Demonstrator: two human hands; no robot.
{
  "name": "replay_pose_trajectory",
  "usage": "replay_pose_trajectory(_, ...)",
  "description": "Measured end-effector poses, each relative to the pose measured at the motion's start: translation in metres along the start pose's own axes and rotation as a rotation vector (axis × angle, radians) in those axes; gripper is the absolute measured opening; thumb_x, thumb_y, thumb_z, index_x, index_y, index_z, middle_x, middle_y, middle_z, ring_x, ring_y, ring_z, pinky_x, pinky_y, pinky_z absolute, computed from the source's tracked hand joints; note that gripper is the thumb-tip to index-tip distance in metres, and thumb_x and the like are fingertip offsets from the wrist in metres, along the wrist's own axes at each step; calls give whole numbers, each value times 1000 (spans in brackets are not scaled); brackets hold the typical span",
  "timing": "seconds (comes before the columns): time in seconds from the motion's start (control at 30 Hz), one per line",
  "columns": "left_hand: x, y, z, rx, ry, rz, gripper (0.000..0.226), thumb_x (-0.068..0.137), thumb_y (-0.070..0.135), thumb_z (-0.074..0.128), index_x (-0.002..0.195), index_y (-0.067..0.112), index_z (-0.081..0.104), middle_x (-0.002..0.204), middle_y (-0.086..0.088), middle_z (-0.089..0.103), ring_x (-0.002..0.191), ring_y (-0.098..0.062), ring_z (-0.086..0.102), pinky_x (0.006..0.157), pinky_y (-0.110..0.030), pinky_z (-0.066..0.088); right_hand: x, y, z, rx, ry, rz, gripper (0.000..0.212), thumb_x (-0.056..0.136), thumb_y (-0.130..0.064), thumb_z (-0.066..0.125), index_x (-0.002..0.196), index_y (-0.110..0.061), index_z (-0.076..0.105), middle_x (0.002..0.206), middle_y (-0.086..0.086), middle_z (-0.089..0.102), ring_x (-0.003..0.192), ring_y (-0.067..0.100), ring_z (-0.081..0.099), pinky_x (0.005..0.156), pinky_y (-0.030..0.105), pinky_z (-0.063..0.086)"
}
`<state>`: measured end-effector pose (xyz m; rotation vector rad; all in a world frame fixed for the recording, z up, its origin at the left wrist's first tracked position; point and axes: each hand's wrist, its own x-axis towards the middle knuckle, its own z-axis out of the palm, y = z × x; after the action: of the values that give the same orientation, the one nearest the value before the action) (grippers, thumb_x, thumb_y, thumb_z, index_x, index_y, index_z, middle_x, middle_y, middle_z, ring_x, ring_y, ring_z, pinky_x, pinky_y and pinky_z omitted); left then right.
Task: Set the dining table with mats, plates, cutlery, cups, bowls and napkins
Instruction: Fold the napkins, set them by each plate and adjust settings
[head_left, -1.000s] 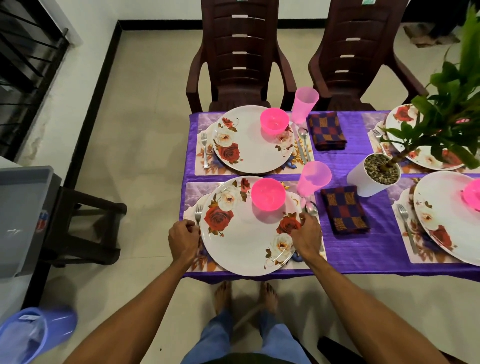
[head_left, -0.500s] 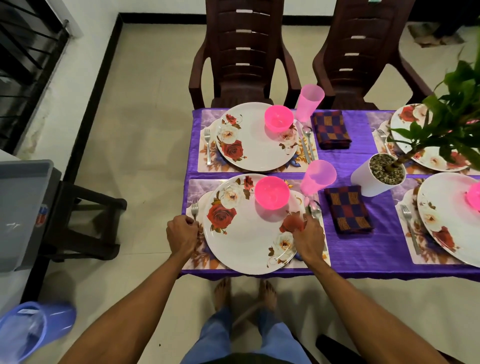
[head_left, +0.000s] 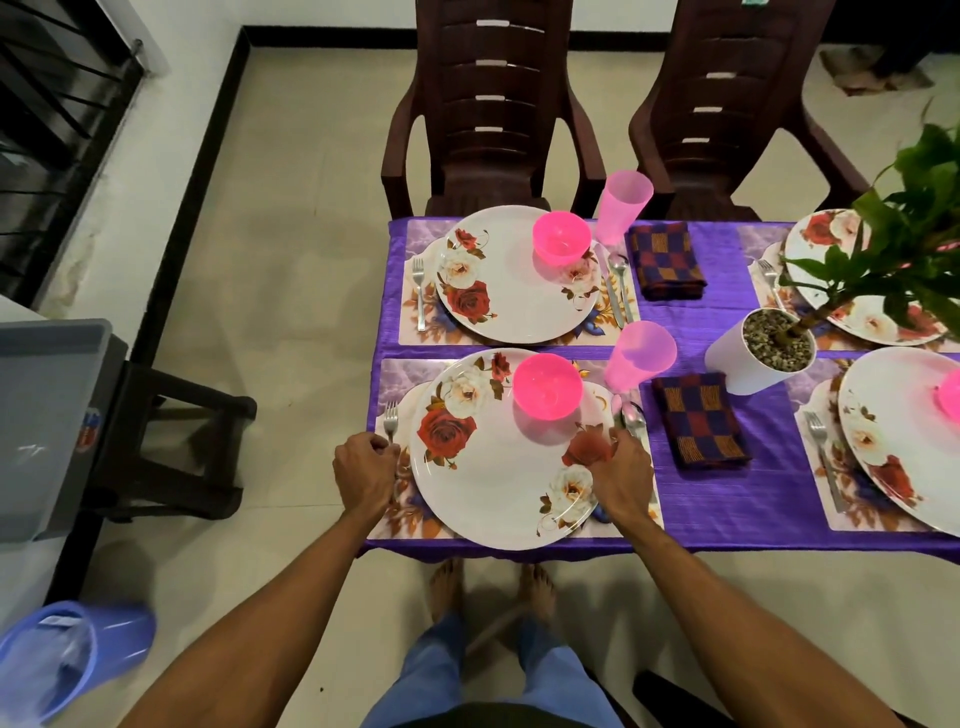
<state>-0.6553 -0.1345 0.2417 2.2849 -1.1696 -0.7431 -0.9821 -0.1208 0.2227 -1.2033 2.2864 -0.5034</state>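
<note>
The near left place setting has a floral mat (head_left: 397, 375), a white rose-patterned plate (head_left: 488, 488), a pink bowl (head_left: 548, 387) on the plate, a pink cup (head_left: 641, 353) and a checked napkin (head_left: 698, 421). My left hand (head_left: 366, 467) grips the handle of the fork (head_left: 390, 415) left of the plate. My right hand (head_left: 621, 475) lies at the plate's right rim, its fingers curled round the spoon (head_left: 634, 415) and the cutlery beside it.
A second full setting with its plate (head_left: 519, 291) lies behind, and two more plates at the right. A white potted plant (head_left: 727, 358) stands mid-table. Two brown chairs (head_left: 493, 104) face the far edge. A grey bin (head_left: 47, 415) and a blue bucket (head_left: 67, 654) stand left.
Both hands stay at the two sides of the near plate. My right hand has crept slightly toward the plate rim; the camera has shifted a little.
</note>
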Motion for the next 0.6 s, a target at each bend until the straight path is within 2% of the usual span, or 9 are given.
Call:
replay_pose_trajectory(0.1,-5,4,1,-41,38,31,30,89,31,73,103,5,73,98,-13,74,82,-25,70,80,-37,56,0,-1,-1,17,9,-23,40,78,-19,79,115,-19,63,110,3,69,104,26,65,88,48,57)
replay_pose_trajectory(0.2,-11,8,5,-65,-7,83,33,90,34,71,106,6,73,100,-10,74,84,-25,70,83,-40,57,-2,-7,-2,23,9,-21,43,78,-18,81,117,-16,63,112,3,68,105,25,64,90,46,55)
replay_pose_trajectory(0.4,-10,7,7,-27,-58,84,34,86,21,77,114,3,72,107,-14,74,93,-29,71,89,-41,55,5,-2,10,4,-16,-5,53,70,-28,86,117,-22,61,113,-2,70,106,24,66,88,46,57)
replay_pose_trajectory(0.6,-10,5,5,-23,-47,69,33,85,19,77,112,0,72,106,-17,74,93,-31,70,89,-43,55,0,-6,8,18,-28,-34,59,72,-25,88,123,-16,60,120,4,67,111,27,64,90,44,56)
